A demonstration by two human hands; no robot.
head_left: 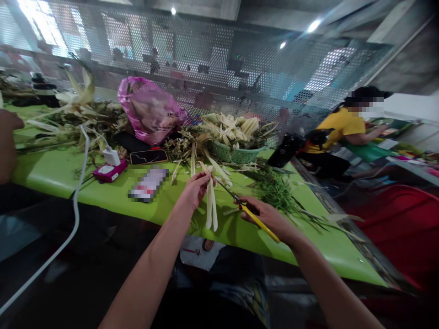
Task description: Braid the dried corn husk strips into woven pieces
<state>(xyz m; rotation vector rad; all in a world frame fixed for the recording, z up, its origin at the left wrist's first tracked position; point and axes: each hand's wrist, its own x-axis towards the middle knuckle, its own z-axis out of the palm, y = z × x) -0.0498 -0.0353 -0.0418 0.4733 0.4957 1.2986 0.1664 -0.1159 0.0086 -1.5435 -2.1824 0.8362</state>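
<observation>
Phones, a charger and a pink bag on a green tabletop (109, 194)

The pink plastic bag (149, 109) sits near a perforated metal screen (192, 59); before it lies a dark-screened phone (148, 156), with a second phone (148, 185), its display blurred, nearer the front edge; to their left a white charger (111, 156) is plugged into a magenta power block (109, 172), and a white cable (76, 219) drops over the edge; at right, a person in a yellow top (343, 123) sits beyond something red (398, 233)

I see a slender left forearm (154, 260) and right forearm (325, 278), both bare, like the left hand (199, 188) and right hand (265, 217). Plain black cloth (206, 310) shows at the waist, beside dark bluish fabric (254, 297) with blurred yellowish-pale patterning.
</observation>
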